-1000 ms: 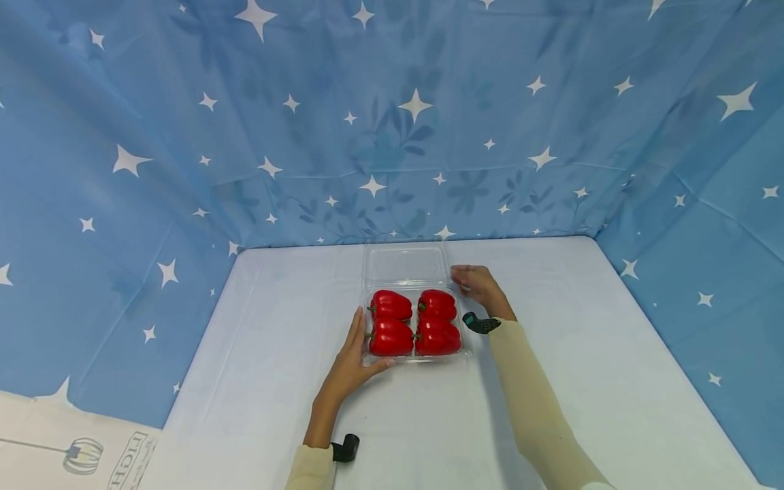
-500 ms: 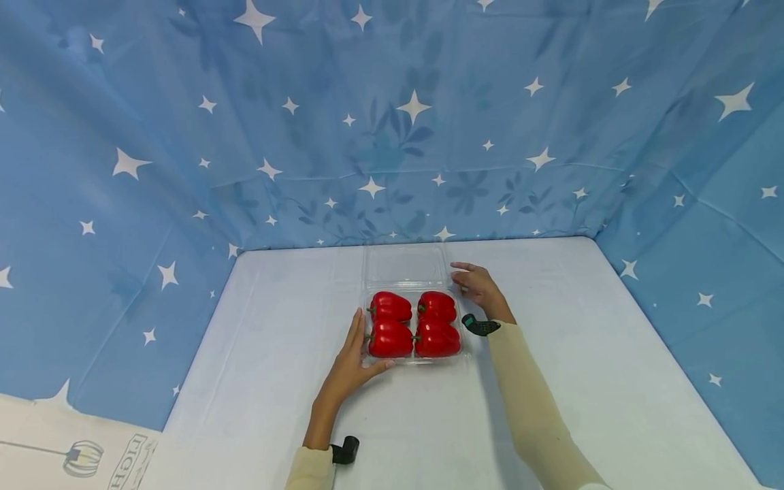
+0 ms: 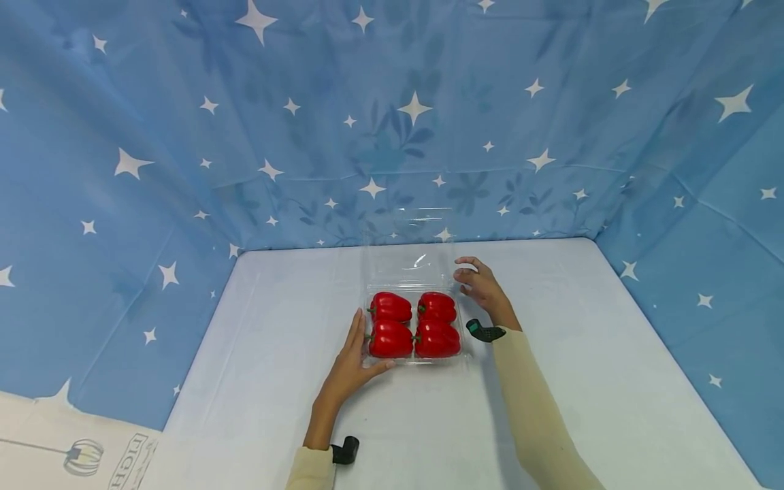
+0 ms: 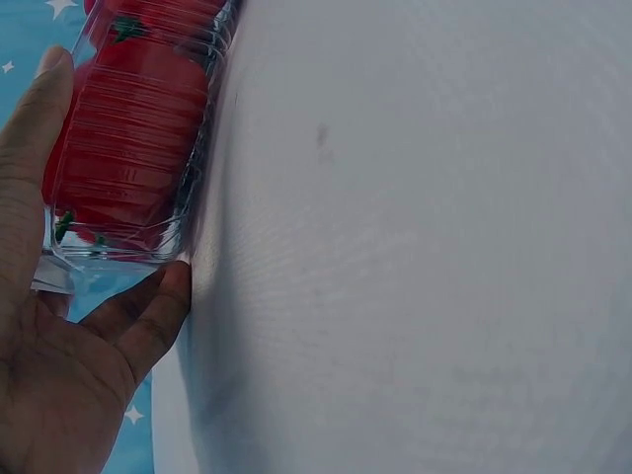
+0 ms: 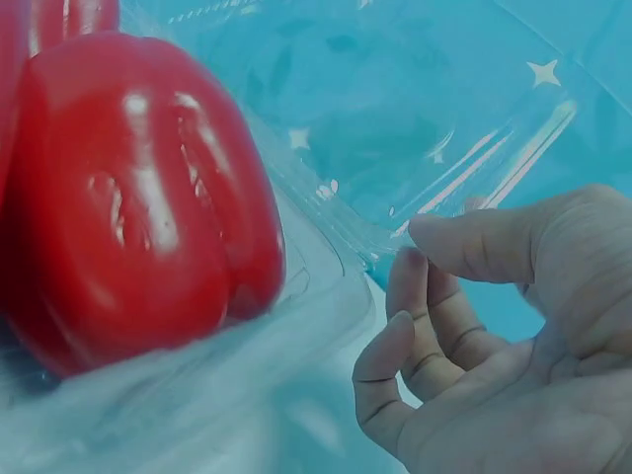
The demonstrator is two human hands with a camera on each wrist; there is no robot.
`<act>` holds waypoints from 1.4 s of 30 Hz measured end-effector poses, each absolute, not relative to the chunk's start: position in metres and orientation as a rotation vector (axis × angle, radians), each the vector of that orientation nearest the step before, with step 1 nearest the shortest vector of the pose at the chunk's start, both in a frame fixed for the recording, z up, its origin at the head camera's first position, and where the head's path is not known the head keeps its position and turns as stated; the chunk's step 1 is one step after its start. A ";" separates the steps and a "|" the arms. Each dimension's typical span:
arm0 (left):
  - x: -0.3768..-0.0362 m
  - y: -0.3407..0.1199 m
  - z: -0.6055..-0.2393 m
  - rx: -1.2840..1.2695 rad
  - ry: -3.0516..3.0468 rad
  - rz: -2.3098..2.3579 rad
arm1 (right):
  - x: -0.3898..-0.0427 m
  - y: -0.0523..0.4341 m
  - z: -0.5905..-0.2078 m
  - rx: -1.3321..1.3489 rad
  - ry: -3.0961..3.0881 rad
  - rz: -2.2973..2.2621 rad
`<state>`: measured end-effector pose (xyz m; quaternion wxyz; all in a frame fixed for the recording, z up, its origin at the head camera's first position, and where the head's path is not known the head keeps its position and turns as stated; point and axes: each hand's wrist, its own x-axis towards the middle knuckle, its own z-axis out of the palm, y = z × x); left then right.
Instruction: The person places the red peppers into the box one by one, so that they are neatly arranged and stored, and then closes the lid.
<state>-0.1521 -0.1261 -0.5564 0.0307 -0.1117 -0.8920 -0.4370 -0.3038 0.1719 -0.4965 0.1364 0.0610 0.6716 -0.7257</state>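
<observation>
From the head view we see the clear box (image 3: 414, 357) of four red peppers (image 3: 414, 324) mid-table (image 3: 257, 381); our left hand (image 3: 350, 364) lies flat-fingered against its near-left corner, and our right hand (image 3: 480, 286) pinches the raised lid (image 3: 405, 248) behind the peppers. At the left wrist, fingers (image 4: 25, 148) and thumb brace the box. At the right wrist, thumb and fingertips (image 5: 410, 281) meet on the lid's edge.

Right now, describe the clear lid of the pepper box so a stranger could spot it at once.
On the white table, midway along its far part, sits a clear plastic box holding four red peppers. The lid rises from the box's far edge, beside the right hand. Unlike the box, it is see-through with nothing red behind it, only the starry blue cloth.
</observation>
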 end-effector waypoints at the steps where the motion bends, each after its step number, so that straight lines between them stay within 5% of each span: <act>1: -0.152 -0.126 -0.556 -0.339 -2.753 -1.345 | -0.303 0.172 -0.496 0.159 1.942 -2.105; 17: -0.152 -0.128 -0.555 -0.388 -2.728 -1.462 | -0.296 0.190 -0.524 -0.194 2.268 -1.965; 31: -0.145 -0.137 -0.551 -0.288 -2.503 -2.179 | -0.277 0.192 -0.524 -0.172 2.268 -1.930; 42: -0.136 -0.140 -0.561 -0.228 -2.421 -2.073 | -0.266 0.195 -0.533 -0.222 2.399 -1.824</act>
